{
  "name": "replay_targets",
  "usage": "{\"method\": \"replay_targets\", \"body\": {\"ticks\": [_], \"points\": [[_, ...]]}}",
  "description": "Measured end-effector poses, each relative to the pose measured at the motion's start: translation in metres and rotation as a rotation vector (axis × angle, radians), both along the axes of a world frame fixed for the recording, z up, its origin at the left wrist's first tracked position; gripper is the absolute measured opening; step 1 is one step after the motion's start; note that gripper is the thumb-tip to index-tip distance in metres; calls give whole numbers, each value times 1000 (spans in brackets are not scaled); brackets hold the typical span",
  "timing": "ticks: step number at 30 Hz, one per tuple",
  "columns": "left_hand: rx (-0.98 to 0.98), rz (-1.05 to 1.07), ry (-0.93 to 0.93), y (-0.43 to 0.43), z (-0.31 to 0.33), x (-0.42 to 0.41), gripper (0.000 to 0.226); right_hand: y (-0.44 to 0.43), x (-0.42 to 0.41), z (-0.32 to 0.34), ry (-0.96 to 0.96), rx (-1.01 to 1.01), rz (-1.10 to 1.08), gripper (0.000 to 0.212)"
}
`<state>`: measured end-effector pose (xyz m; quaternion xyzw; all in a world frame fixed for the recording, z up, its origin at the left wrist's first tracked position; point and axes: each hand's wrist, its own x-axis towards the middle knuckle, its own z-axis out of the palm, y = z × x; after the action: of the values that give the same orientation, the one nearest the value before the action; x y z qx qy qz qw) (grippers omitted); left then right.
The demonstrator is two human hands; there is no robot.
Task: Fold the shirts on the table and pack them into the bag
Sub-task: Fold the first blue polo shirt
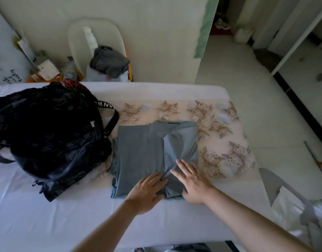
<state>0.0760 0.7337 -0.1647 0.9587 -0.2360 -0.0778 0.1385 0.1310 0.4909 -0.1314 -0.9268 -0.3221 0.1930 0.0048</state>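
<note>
**A:** Where is the shirt [147,151] just now?

**B:** On the desk [47,215], half on the flowered cloth [220,124], with its left edge just beside the dark bag [47,133]. It is already folded down to a rough rectangle, with a sleeve flap turned in over the right side.

**A:** And the person's hands?

**B:** Both lie flat on the near end of the shirt. The left hand [147,191] has straight fingers held close together, pressing where the flap's edge meets the body. The right hand [191,182] is spread wide, palm down on the flap itself. Neither pinches any cloth.

**A:** So this looks like smoothing before the next fold?

**B:** That would be the reading. To do it well, the person should stroke outward from the middle so the creases near the flap run out at the edges and do not get trapped. The flap's long edge ought to sit parallel to the shirt's side. For the next fold, the near hem could be taken at both corners and laid evenly onto the collar end.

**A:** Anything to watch?

**B:** The bag's strap lies close to the shirt's far left corner. The mouth of the bag cannot be made out, so it may need opening before the shirt goes in.
</note>
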Motion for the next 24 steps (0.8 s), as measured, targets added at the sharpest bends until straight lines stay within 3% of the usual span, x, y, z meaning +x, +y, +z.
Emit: {"method": "replay_targets", "body": {"ticks": [4,8,14,18,21,24], "points": [[-128,441,-97,39,16,-18,44,61,-6,11,-23,101,15,70],[-148,811,5,91,15,-34,42,129,-3,16,-53,120,61,53],[-99,756,176,123,17,-36,47,214,10,21,-51,129,119,58],[-153,877,223,126,23,-11,51,234,2,6,109,150,-165,80],[-152,943,255,128,21,6,54,222,-5,-13,144,94,-222,79],[-239,1014,174,129,12,13,27,207,-6,-19,115,52,-140,75]]}}
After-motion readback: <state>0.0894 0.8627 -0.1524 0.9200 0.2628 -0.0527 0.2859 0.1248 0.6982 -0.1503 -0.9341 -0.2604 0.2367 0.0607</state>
